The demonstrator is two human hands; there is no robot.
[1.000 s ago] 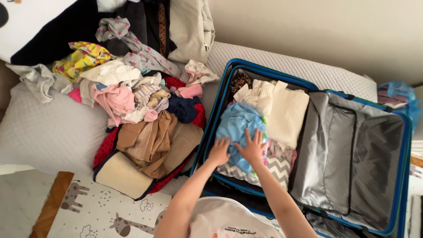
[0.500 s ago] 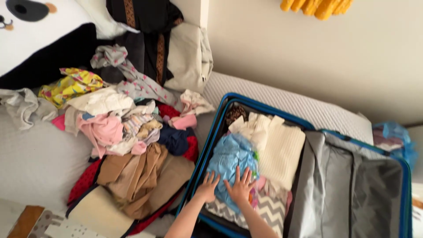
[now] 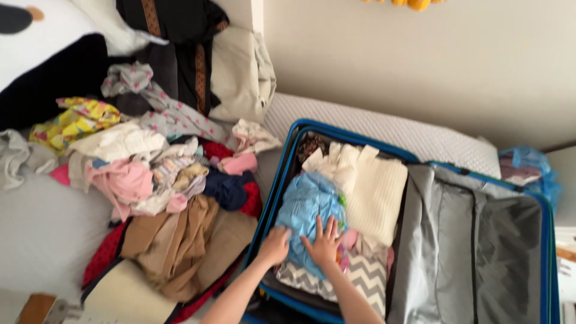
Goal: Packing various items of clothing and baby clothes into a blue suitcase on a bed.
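Observation:
A blue suitcase (image 3: 282,168) lies open on the bed, its left half packed with folded clothes. My right hand (image 3: 324,242) presses flat, fingers spread, on a light blue garment (image 3: 309,210) in that half. At the garment's left edge by the suitcase wall sits my left hand (image 3: 275,245), its fingers curled down into the clothes. A cream knitted garment (image 3: 375,192) lies beside the blue one, and a grey zigzag-patterned cloth (image 3: 366,276) shows below my right hand.
The suitcase's grey lined lid (image 3: 480,240) lies open to the right. A loose heap of clothes (image 3: 156,180) in pink, tan, yellow and navy covers the bed to the left. A blue plastic bag (image 3: 531,168) sits at far right, by the wall.
The view has shifted so the scene sits lower and left in frame. My left hand has curled in at the blue garment's edge; my right hand stays pressed flat on it.

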